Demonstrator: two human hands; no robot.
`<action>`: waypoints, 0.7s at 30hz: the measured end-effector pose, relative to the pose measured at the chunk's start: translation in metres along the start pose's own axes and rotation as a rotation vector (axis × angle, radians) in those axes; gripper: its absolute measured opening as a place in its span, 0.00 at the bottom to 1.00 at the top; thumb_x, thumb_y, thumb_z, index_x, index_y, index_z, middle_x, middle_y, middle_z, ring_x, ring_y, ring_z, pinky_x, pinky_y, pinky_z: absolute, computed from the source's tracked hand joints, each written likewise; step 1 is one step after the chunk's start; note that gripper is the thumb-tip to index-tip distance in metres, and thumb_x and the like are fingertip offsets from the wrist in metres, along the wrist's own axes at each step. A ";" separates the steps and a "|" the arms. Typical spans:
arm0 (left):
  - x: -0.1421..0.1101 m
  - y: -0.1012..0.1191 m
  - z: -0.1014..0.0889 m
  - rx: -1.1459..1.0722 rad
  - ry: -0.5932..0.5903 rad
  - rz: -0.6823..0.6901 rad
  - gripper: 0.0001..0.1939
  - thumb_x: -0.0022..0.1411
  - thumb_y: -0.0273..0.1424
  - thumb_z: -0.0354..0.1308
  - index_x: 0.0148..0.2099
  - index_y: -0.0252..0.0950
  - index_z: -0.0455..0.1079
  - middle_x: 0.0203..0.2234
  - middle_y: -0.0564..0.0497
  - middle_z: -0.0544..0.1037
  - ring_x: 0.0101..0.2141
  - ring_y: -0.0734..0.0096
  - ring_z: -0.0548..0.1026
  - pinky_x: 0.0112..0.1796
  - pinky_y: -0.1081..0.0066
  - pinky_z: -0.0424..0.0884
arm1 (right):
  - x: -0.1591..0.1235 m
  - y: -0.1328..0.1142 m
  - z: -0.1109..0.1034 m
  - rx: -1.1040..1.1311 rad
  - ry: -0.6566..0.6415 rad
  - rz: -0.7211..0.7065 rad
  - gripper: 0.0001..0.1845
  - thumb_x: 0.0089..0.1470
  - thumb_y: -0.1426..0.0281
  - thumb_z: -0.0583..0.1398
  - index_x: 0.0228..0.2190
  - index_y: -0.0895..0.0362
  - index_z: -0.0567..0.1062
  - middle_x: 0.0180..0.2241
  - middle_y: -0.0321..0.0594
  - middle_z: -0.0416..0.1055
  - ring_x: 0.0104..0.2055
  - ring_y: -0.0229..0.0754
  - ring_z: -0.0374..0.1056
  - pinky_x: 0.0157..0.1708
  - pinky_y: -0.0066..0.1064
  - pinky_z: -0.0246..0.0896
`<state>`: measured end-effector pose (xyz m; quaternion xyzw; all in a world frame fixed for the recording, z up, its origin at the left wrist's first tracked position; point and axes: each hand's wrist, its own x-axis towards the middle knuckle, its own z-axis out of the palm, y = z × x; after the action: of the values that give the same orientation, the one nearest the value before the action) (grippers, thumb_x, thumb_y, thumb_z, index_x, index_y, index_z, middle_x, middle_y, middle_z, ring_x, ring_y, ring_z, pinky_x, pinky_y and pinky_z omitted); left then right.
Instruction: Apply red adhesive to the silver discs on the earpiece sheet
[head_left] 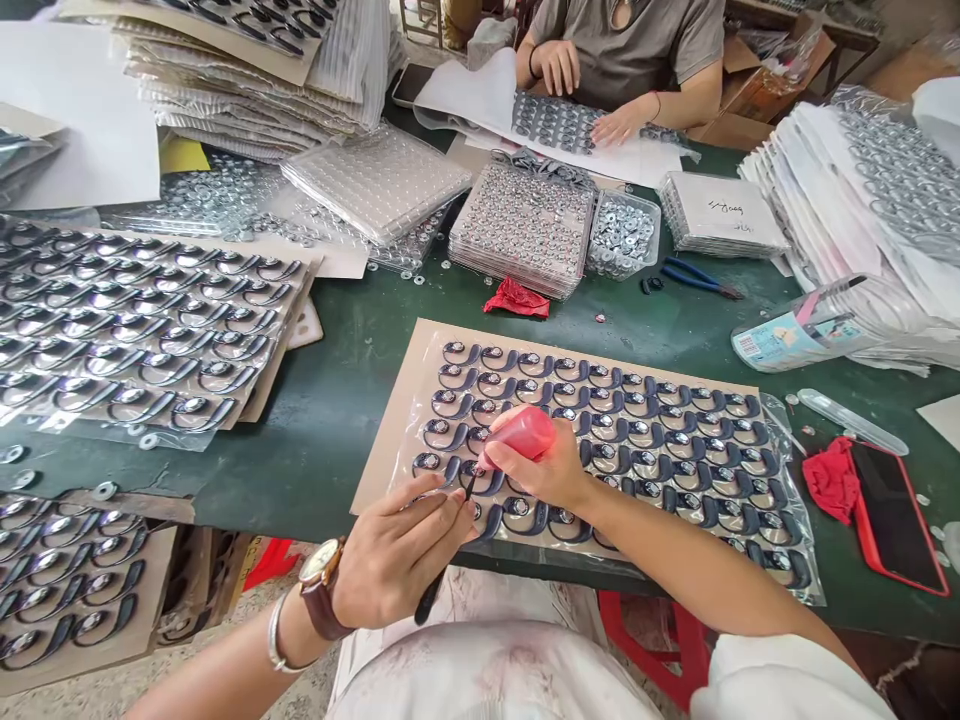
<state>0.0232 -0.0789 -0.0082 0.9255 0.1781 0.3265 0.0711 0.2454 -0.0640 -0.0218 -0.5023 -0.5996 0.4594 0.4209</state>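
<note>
From the head camera we look down at a green table where a cardboard sheet lies in front of us, covered by a clear plastic film holding rows of dark hook-shaped parts with shiny round centres.

Our left hand, with a wristwatch and a bracelet on the wrist, has its fingers pinched narrow around a thin dark tool. The tool runs up between thumb and forefinger, and its tip meets one of the hook parts near the lower left of the sheet, just beside the fingertips.

Our right hand lies over the sheet with its fingers curled around a small pink bottle. The bottle sticks out past the thumb toward the left and sits just above the tool's tip, so the 2 hands nearly touch over the same spot.

To the left lie more sheets of finished hook parts, and a further sheet hangs off the near edge. Behind our sheet stand stacked trays of small round pieces, a clear tub of washers, a crumpled red cloth and blue-handled pliers. At the right edge lies a phone in a red case.

Across the table another person's hands rest on a white sheet of similar parts.
</note>
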 end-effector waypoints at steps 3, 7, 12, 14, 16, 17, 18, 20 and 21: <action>0.000 0.000 -0.001 0.001 0.000 -0.004 0.12 0.63 0.21 0.53 0.48 0.26 0.72 0.36 0.44 0.81 0.40 0.64 0.79 0.53 0.59 0.73 | 0.000 -0.002 0.000 -0.074 0.054 -0.017 0.10 0.56 0.60 0.62 0.33 0.54 0.74 0.25 0.37 0.78 0.29 0.40 0.75 0.38 0.32 0.71; 0.000 -0.001 -0.001 -0.004 -0.004 -0.004 0.12 0.63 0.21 0.53 0.48 0.26 0.72 0.37 0.44 0.81 0.40 0.65 0.80 0.54 0.59 0.72 | 0.000 -0.004 -0.001 -0.097 0.109 -0.014 0.11 0.56 0.60 0.62 0.33 0.55 0.75 0.25 0.37 0.78 0.28 0.40 0.75 0.36 0.31 0.71; 0.000 -0.001 -0.002 -0.006 -0.017 0.003 0.12 0.64 0.21 0.52 0.48 0.25 0.72 0.37 0.43 0.81 0.41 0.65 0.79 0.55 0.58 0.71 | -0.002 -0.002 0.000 -0.041 0.142 0.001 0.12 0.55 0.58 0.63 0.32 0.54 0.74 0.25 0.38 0.78 0.29 0.42 0.75 0.36 0.34 0.72; 0.000 -0.001 -0.002 -0.004 -0.015 0.004 0.12 0.64 0.20 0.52 0.48 0.25 0.72 0.37 0.43 0.81 0.42 0.64 0.79 0.56 0.58 0.70 | -0.002 -0.001 0.001 0.012 0.178 0.034 0.13 0.56 0.57 0.62 0.31 0.54 0.74 0.24 0.38 0.77 0.28 0.42 0.75 0.34 0.34 0.72; 0.001 -0.001 -0.003 -0.003 -0.010 0.004 0.12 0.63 0.20 0.52 0.48 0.26 0.72 0.37 0.44 0.81 0.42 0.65 0.80 0.56 0.58 0.71 | -0.002 0.000 0.001 0.035 0.189 0.062 0.13 0.56 0.57 0.62 0.30 0.54 0.74 0.23 0.38 0.76 0.28 0.42 0.74 0.34 0.34 0.72; 0.001 -0.002 -0.003 -0.003 -0.009 0.005 0.12 0.63 0.20 0.52 0.48 0.26 0.72 0.37 0.44 0.81 0.41 0.65 0.80 0.55 0.58 0.71 | -0.002 0.001 0.001 0.034 0.184 0.070 0.13 0.56 0.57 0.61 0.30 0.54 0.74 0.23 0.38 0.76 0.28 0.42 0.74 0.33 0.34 0.72; 0.002 -0.002 -0.003 -0.005 -0.008 0.005 0.12 0.64 0.20 0.52 0.48 0.26 0.72 0.37 0.44 0.81 0.41 0.65 0.80 0.55 0.59 0.72 | -0.002 0.001 0.000 0.029 0.173 0.074 0.13 0.56 0.57 0.62 0.30 0.54 0.74 0.23 0.38 0.76 0.28 0.42 0.74 0.33 0.34 0.72; 0.004 -0.003 -0.003 -0.009 -0.008 0.008 0.12 0.64 0.20 0.52 0.48 0.26 0.72 0.37 0.45 0.81 0.40 0.66 0.80 0.54 0.60 0.72 | -0.001 0.001 0.000 0.013 0.151 0.074 0.13 0.56 0.57 0.62 0.30 0.54 0.74 0.24 0.38 0.76 0.28 0.41 0.74 0.33 0.33 0.72; 0.004 -0.003 -0.004 -0.010 -0.009 0.007 0.12 0.64 0.20 0.52 0.48 0.26 0.72 0.37 0.45 0.81 0.40 0.66 0.80 0.54 0.60 0.72 | -0.001 0.001 -0.001 0.006 0.146 0.069 0.13 0.56 0.57 0.62 0.30 0.54 0.74 0.24 0.38 0.77 0.28 0.41 0.74 0.33 0.33 0.72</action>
<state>0.0232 -0.0745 -0.0036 0.9273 0.1726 0.3236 0.0755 0.2466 -0.0648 -0.0226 -0.5535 -0.5484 0.4374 0.4489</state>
